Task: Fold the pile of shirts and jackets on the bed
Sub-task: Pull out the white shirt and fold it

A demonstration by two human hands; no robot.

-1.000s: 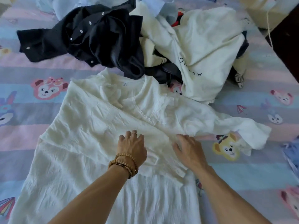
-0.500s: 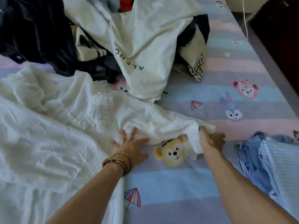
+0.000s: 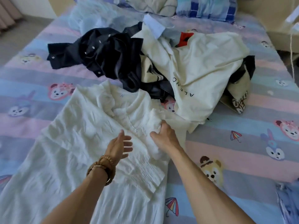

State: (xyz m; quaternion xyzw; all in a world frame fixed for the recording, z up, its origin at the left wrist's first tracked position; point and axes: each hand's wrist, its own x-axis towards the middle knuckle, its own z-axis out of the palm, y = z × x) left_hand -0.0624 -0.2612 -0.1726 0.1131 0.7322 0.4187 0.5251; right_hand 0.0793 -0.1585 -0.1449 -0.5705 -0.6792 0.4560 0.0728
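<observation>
A crinkled white garment point(image 3: 77, 143) lies spread flat on the bed, its neckline toward the pile. My right hand point(image 3: 165, 136) grips the garment's right sleeve, which is bunched and folded in over the chest. My left hand point(image 3: 120, 145), with beaded bracelets on the wrist, hovers open just above the garment's middle, fingers relaxed. Behind it sits the pile: a black snap-button jacket point(image 3: 103, 54), a cream shirt with black lettering point(image 3: 202, 70), and darker pieces beneath.
The bed sheet point(image 3: 242, 151) is pastel striped with cartoon animals. Blue folded fabric point(image 3: 289, 202) lies at the lower right edge. A pale blue garment point(image 3: 92, 15) and pillows point(image 3: 205, 7) are at the head. Floor shows at the far left.
My right hand took the sleeve end at the right and carried it left, over the garment's chest. My left hand lifted off the fabric. The view swung back left.
</observation>
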